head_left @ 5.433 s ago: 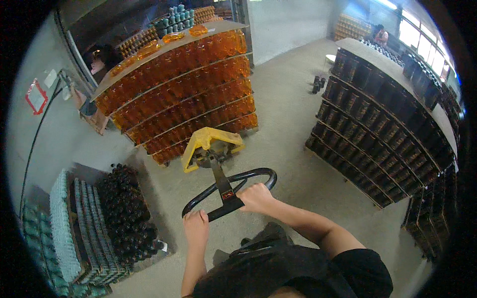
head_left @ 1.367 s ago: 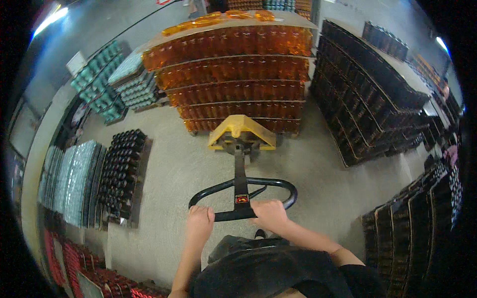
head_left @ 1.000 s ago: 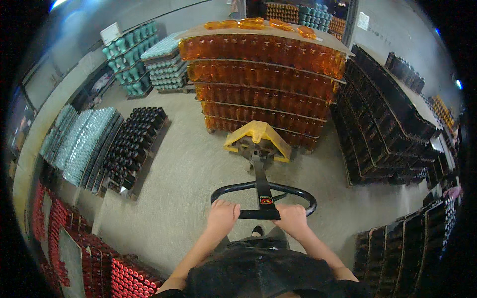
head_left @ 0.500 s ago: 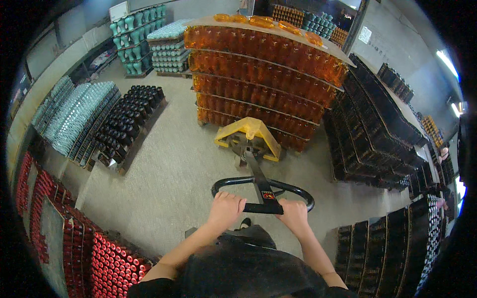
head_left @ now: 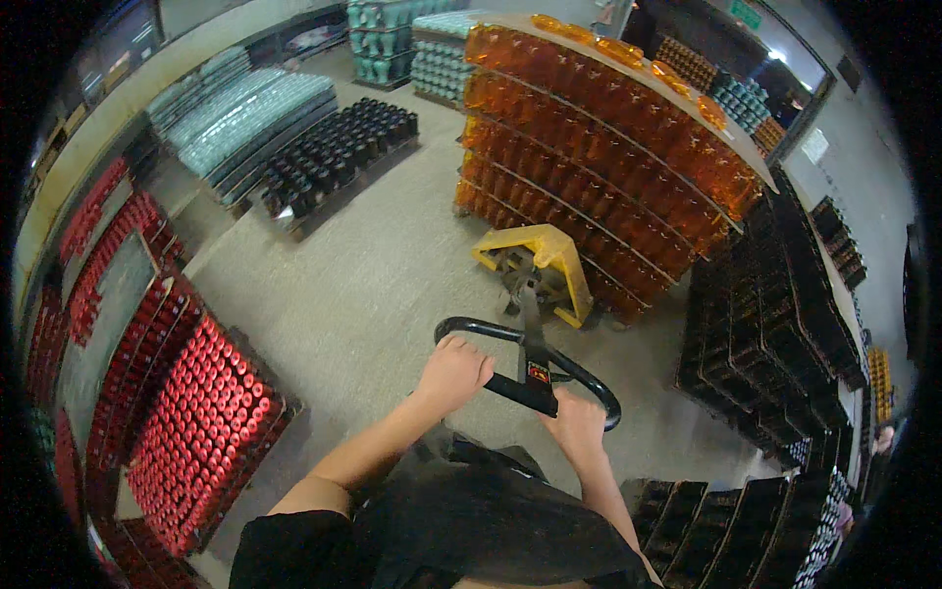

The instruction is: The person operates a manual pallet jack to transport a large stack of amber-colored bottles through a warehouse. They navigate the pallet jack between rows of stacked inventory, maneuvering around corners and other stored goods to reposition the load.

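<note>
Both of my hands grip the black loop handle of a pallet jack. My left hand is closed round the near bar on its left side. On the right end of the same bar, my right hand is wrapped, its fingers partly hidden. From the handle a dark shaft runs forward to the yellow body of the pallet jack. That body stands against a tall layered stack of amber glass bottles; its forks are out of sight beneath the load.
Black stacked bottles stand close on the right, more dark stacks at the near right. Red bottles fill pallets at the left. Farther left are a low pallet of black bottles and pale green bottles.
My view has turned left, so the amber stack and pallet jack sit farther right and tilted. The handle has swung slightly clockwise. Both hands keep their hold.
</note>
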Demonstrator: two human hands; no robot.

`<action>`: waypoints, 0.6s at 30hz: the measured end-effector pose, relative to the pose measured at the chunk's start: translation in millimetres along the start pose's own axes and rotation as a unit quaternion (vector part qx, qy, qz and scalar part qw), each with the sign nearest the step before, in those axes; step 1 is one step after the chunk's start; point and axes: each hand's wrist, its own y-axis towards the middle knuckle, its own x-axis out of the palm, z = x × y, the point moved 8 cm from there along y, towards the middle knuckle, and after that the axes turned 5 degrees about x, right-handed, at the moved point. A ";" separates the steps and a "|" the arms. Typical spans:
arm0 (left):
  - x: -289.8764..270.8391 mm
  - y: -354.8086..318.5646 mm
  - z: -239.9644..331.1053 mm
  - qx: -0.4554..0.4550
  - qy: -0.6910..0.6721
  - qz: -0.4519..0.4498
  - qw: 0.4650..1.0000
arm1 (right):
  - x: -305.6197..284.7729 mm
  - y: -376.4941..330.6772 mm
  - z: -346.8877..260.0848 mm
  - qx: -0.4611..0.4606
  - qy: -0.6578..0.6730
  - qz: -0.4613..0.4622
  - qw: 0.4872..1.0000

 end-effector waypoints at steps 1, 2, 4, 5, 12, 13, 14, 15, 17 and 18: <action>-2.9 -4.8 8.4 -0.007 -0.005 0.010 1.000 | -2.2 -7.5 3.4 -0.002 0.002 -0.001 1.000; -3.7 -9.5 17.3 -0.009 -0.013 0.017 1.000 | -2.6 -16.1 7.1 -0.006 -0.004 -0.009 1.000; -3.7 -15.4 31.6 -0.018 -0.023 0.012 1.000 | -7.1 -29.3 13.5 -0.009 -0.014 -0.023 1.000; -3.7 -19.2 32.4 -0.025 -0.005 0.013 1.000 | -12.2 -31.8 12.7 -0.007 -0.019 -0.048 0.999; -20.1 -35.2 68.2 -0.026 -0.014 -0.022 0.999 | -43.0 -67.0 19.6 -0.044 0.012 -0.018 0.999; -26.9 -40.0 74.3 -0.020 -0.023 -0.020 0.999 | -46.3 -76.5 18.5 -0.050 0.010 -0.008 0.999; -35.5 -45.5 84.9 -0.019 -0.028 -0.019 0.999 | -52.1 -87.8 20.1 -0.044 0.011 -0.006 0.999; -41.7 -50.0 96.1 -0.024 -0.037 -0.031 0.999 | -56.5 -99.9 21.0 -0.036 0.014 -0.005 0.999; -53.8 -59.8 115.0 -0.030 -0.049 -0.057 0.997 | -61.1 -122.5 22.5 -0.024 0.013 -0.006 1.000; -61.6 -51.7 118.8 -0.033 -0.050 -0.059 0.996 | -73.5 -118.3 26.5 -0.026 0.008 -0.005 1.000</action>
